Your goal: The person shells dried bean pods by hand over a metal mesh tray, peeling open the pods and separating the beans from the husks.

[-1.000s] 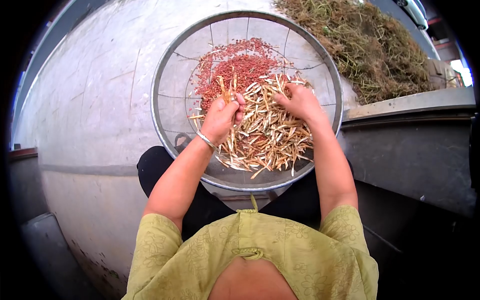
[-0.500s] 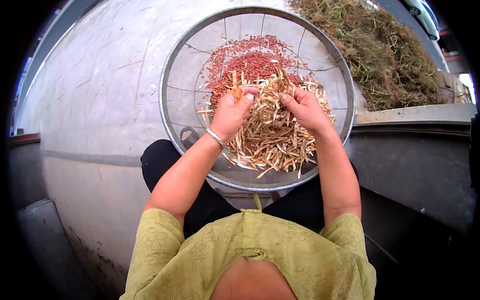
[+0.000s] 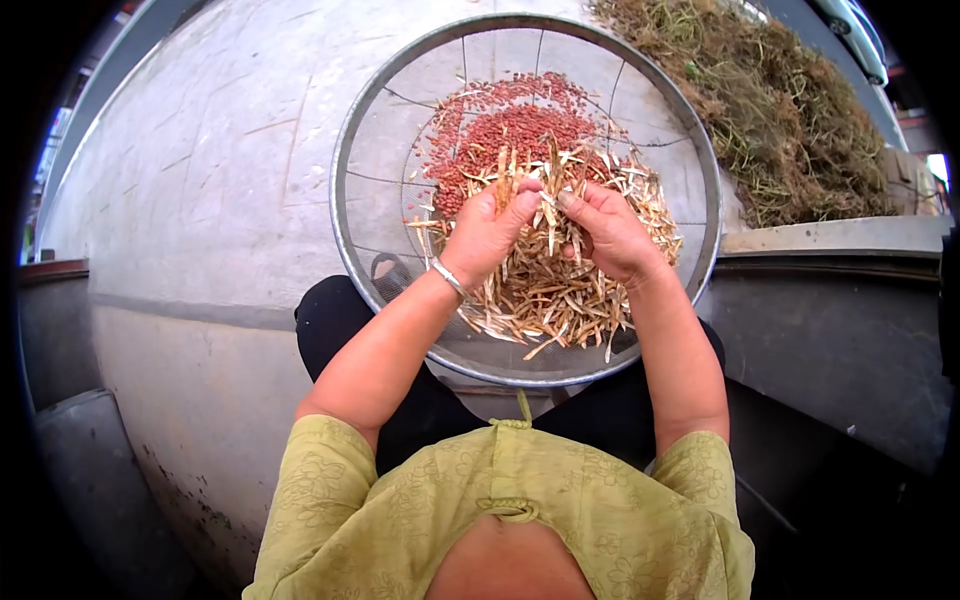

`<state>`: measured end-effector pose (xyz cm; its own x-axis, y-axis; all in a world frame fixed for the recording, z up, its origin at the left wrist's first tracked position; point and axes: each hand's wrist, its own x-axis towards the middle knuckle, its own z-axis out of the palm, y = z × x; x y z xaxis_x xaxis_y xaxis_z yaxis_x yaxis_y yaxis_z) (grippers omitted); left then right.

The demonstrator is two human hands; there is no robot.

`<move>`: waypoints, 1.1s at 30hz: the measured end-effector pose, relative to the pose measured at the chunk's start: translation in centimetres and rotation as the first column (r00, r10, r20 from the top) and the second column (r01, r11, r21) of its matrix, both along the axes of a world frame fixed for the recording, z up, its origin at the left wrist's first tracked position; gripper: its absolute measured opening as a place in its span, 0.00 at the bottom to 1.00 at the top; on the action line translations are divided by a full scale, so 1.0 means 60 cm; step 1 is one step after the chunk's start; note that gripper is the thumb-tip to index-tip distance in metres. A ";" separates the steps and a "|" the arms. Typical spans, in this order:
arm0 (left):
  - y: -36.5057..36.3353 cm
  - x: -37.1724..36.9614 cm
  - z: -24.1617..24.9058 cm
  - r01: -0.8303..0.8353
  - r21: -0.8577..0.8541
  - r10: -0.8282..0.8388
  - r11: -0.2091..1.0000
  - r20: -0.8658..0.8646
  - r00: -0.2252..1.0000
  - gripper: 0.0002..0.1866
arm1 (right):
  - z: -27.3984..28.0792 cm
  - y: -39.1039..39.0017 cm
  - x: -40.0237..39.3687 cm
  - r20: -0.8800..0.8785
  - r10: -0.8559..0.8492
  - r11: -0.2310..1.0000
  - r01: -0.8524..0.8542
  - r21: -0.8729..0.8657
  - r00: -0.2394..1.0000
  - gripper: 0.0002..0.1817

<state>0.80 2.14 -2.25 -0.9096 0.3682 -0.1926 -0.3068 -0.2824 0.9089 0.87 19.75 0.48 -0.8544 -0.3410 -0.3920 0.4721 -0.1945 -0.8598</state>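
Note:
A round mesh sieve (image 3: 345, 215) with a metal rim rests over my lap. Red beans (image 3: 520, 125) lie scattered across its far half, and a heap of dry, pale brown pods (image 3: 570, 290) covers the near half. Above the pods, my left hand (image 3: 487, 232), with a bangle on the wrist, is closed on dry pods that stick up from the fingers. Close beside it on the right, my right hand (image 3: 612, 235) is pinched on a dry pod between thumb and fingers. The fingertips of both hands nearly meet, partly hidden by pods.
A large pile of dried plants (image 3: 780, 120) lies on the ground at the upper right, behind a low ledge (image 3: 840, 238). Pale concrete floor (image 3: 220, 180) spreads to the left. A vehicle (image 3: 850, 35) is partly visible at the top right corner.
The view has shifted slightly, so the sieve appears a little farther right. My hands have come closer together, and the left hand's thumb is now nearer the pods between them.

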 end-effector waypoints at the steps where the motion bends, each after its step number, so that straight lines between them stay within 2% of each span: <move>1: 0.003 0.002 -0.002 -0.021 -0.025 0.020 0.999 -0.034 0.999 0.19 | 0.001 -0.002 -0.001 0.046 0.002 1.000 -0.001 -0.009 0.999 0.13; 3: 0.006 0.001 -0.006 -0.064 -0.031 0.060 0.997 -0.124 0.990 0.20 | 0.000 -0.010 -0.002 0.076 0.005 0.999 -0.002 -0.033 0.997 0.14; 4: 0.006 0.002 -0.011 -0.067 -0.033 0.062 0.997 -0.131 0.989 0.20 | -0.002 -0.017 -0.001 0.075 -0.021 0.999 0.023 -0.026 0.997 0.11; 6: 0.004 -0.001 -0.023 -0.058 -0.316 0.023 0.947 -0.113 0.993 0.23 | -0.034 -0.023 -0.002 0.039 0.002 0.990 -0.008 0.143 0.999 0.09; 8: 0.011 0.000 -0.028 -0.080 -0.444 0.038 0.892 -0.102 0.994 0.26 | -0.033 -0.045 0.004 -0.112 0.090 0.866 -0.022 0.499 0.990 0.08; 9: 0.015 -0.003 -0.057 -0.210 -0.463 0.079 0.861 -0.285 0.955 0.27 | -0.029 -0.058 0.009 -0.271 0.115 0.833 0.056 0.551 0.956 0.08; 10: 0.012 -0.005 -0.045 -0.256 -0.460 0.078 0.850 -0.371 0.925 0.26 | -0.025 -0.071 0.014 -0.419 0.144 0.789 0.152 0.596 0.897 0.08; 11: 0.013 -0.005 -0.054 -0.230 -0.396 0.083 0.889 -0.355 0.931 0.24 | -0.027 -0.080 0.018 -0.409 0.195 0.781 0.111 0.615 0.891 0.08; 12: 0.015 -0.007 -0.061 -0.189 -0.326 0.077 0.926 -0.326 0.942 0.22 | -0.039 -0.087 0.023 -0.471 0.252 0.761 0.127 0.636 0.846 0.10; 13: 0.018 -0.003 -0.052 -0.162 -0.190 0.125 0.968 -0.194 0.973 0.19 | -0.034 -0.096 0.026 -0.555 0.244 0.760 0.199 0.619 0.795 0.11; 14: 0.020 0.000 -0.048 -0.143 -0.045 0.141 0.989 -0.042 0.989 0.17 | -0.025 -0.095 0.023 -0.542 0.277 0.808 0.113 0.579 0.793 0.12; 15: 0.020 -0.001 -0.057 -0.139 -0.041 0.137 0.989 -0.057 0.989 0.17 | -0.036 -0.091 0.019 -0.582 0.331 0.799 0.108 0.592 0.742 0.12; 17: 0.007 -0.010 -0.088 -0.137 -0.199 0.120 0.971 -0.095 0.988 0.13 | -0.048 -0.085 0.026 -0.612 0.391 0.784 0.099 0.612 0.687 0.13; 20: -0.008 -0.018 -0.037 -0.190 -0.144 0.162 0.971 -0.187 0.969 0.16 | -0.009 -0.079 0.030 -0.692 0.427 0.745 0.208 0.634 0.582 0.17; 21: -0.002 -0.020 -0.031 -0.285 -0.037 0.276 0.958 -0.158 0.948 0.17 | 0.012 -0.074 0.034 -0.591 0.417 0.743 0.115 0.659 0.691 0.19; 22: -0.008 -0.021 -0.027 -0.287 -0.035 0.277 0.957 -0.163 0.947 0.17 | 0.024 -0.068 0.037 -0.469 0.404 0.743 0.018 0.669 0.785 0.22; 24: -0.025 -0.031 -0.018 -0.262 -0.076 0.256 0.962 -0.086 0.963 0.17 | 0.014 -0.043 0.025 -0.423 0.407 0.730 -0.009 0.684 0.810 0.21; 25: -0.026 -0.034 -0.011 -0.259 -0.077 0.251 0.963 -0.091 0.964 0.17 | 0.010 -0.027 0.019 -0.423 0.492 0.659 -0.008 0.752 0.761 0.20; 26: -0.027 -0.036 -0.002 -0.260 0.008 0.260 0.966 -0.075 0.963 0.17 | 0.006 -0.013 0.017 -0.410 0.572 0.583 -0.001 0.812 0.711 0.20; 27: -0.027 -0.030 0.004 -0.264 0.090 0.269 0.960 -0.043 0.962 0.16 | 0.029 -0.001 0.016 -0.288 0.553 0.500 -0.035 0.865 0.782 0.19; 28: -0.028 -0.026 0.005 -0.272 0.169 0.278 0.947 -0.009 0.961 0.15 | 0.051 0.016 0.020 -0.287 0.553 0.375 0.075 0.924 0.782 0.20; 29: -0.029 -0.028 0.000 -0.296 0.138 0.302 0.945 -0.020 0.953 0.14 | 0.040 0.042 0.019 -0.331 0.514 0.325 0.177 0.929 0.791 0.22; 30: -0.033 -0.030 0.004 -0.296 0.133 0.300 0.946 -0.015 0.954 0.14 | 0.068 0.056 0.021 -0.197 0.485 0.188 0.118 0.975 0.852 0.24; 32: -0.040 -0.030 0.024 -0.241 0.100 0.238 0.965 0.042 0.970 0.13 | 0.067 0.094 0.023 -0.024 0.492 0.059 -0.006 0.998 0.870 0.24; 33: -0.036 -0.027 0.032 -0.254 0.089 0.250 0.963 0.054 0.967 0.13 | 0.059 0.101 0.029 -0.021 0.487 0.060 -0.010 0.998 0.873 0.24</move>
<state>-0.84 -0.03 -0.36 -0.9670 0.1469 -0.2080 -0.2522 -0.4391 0.8623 2.59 25.84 4.00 -0.9338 -0.0950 -0.3448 -0.0051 0.9675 -0.2527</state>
